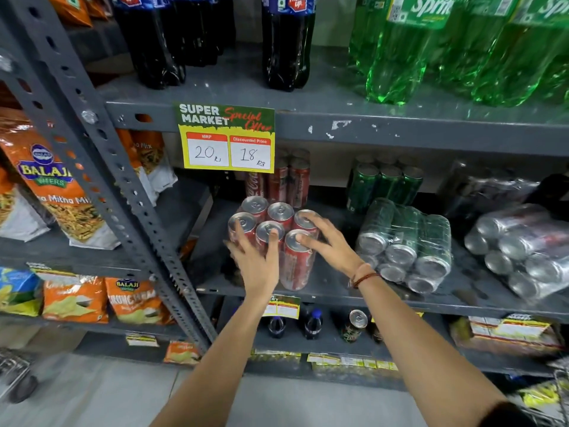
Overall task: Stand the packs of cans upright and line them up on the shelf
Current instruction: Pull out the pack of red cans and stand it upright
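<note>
Two packs lie toppled on the grey shelf [338, 291]: the green pack [406, 245] and the silver pack [523, 251]. Red Coca-Cola pack [277, 238] stands upright at the left, both hands on it, left hand [255, 260] and right hand [329, 245] spread flat, squaring it. Next, I'd say: tip the green one up. Tag [227, 138] reads "Super Market, 20, 18".

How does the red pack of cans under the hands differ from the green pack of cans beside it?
The shrink-wrapped red pack of cans stands upright, tops up; the shrink-wrapped green pack of cans lies on its side, tops facing out. Left hand and right hand touch the red pack; the green is untouched. Both are six-packs.
</note>
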Motion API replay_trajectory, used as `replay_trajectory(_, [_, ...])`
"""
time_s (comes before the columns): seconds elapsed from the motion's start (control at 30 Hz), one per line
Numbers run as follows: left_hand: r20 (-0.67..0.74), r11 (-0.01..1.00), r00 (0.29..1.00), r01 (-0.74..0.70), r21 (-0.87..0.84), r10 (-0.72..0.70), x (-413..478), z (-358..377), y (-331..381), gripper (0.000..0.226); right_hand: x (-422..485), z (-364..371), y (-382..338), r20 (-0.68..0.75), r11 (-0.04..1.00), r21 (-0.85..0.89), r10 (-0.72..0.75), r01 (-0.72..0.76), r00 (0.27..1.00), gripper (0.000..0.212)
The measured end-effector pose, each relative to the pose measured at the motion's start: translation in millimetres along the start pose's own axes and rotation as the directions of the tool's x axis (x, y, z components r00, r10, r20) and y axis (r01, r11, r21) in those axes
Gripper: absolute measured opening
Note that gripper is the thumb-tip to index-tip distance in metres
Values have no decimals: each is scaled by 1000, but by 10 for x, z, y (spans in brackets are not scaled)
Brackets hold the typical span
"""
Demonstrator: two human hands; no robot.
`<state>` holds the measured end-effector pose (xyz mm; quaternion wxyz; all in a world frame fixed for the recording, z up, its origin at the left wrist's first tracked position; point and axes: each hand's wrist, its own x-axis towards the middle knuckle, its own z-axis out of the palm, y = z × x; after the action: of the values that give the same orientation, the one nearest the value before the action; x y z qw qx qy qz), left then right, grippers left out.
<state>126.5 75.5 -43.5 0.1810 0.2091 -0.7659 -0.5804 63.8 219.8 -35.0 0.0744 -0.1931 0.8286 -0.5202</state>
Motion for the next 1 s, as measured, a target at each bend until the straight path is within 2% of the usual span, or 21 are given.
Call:
replay_trajectory(0.07, [21, 999, 1000, -17, 43, 16, 146, 24, -37, 82, -50, 85, 1, -87, 1000, 23, 13, -11, 996, 53])
replay_trajectory(0.13, [96, 996, 994, -64, 56, 58, 303, -23, -64, 78, -174, 263, -8, -241, 998, 56, 19, -5, 970, 57])
replay_trajectory(0.2, [238, 989, 962, -143, 33, 131, 534, -103, -82, 76, -318, 496, -41, -373, 999, 41, 41, -28, 927, 67])
replay_trajectory(0.27, [441, 987, 887, -161, 19, 136, 805, -198, -55, 65, -437, 737, -101, -474, 996, -40, 46, -74, 880, 74])
replay_trajectory(0.37, [625, 984, 780, -132, 121, 27, 1148, -258, 10, 54, -527, 972, -210, -515, 986, -126, 29, -110, 857, 70])
replay_trajectory(0.47, [657, 963, 754, -156, 219, -27, 1261, -280, 160, 56, -521, 904, -212, -481, 987, -144, -3, -76, 877, 63])
replay_trajectory(0.53, [575, 974, 818, -136, 181, 7, 1114, -295, 230, 51, -448, 723, -199, -505, 998, -41, 23, -51, 863, 59])
replay_trajectory(0.6, [312, 983, 943, -155, 101, 116, 726, -260, 231, 50, -248, 485, -198, -519, 998, -3, 46, -55, 853, 55])
replay_trajectory(0.63, [163, 982, 973, -179, 67, 167, 460, -206, 194, 51, -91, 362, -203, -499, 998, -22, 44, -63, 866, 53])
replay_trajectory(0.7, [23, 984, 985, -171, 48, 170, -95, -17, 105, 61, 266, 148, -242, -373, 993, -104, 20, -64, 927, 50])
replay_trajectory(0.8, [-12, 975, 989, -140, 171, 144, -515, 295, -29, 88, 697, -10, -370, -54, 966, -255, 31, -44, 998, 51])
replay_trajectory(0.87, [-13, 953, 990, -135, 270, 143, -490, 387, -83, 98, 876, -34, -423, 165, 936, -351, 102, -38, 981, 56])
replay_trajectory(0.93, [-26, 938, 990, -126, 322, 142, -372, 378, -126, 101, 964, -30, -435, 250, 911, -411, 132, -18, 959, 60])
replay_trajectory(1.0, [-38, 922, 983, -155, 354, 179, -255, 317, -206, 100, 970, -17, -403, 224, 917, -399, 121, -23, 967, 61])
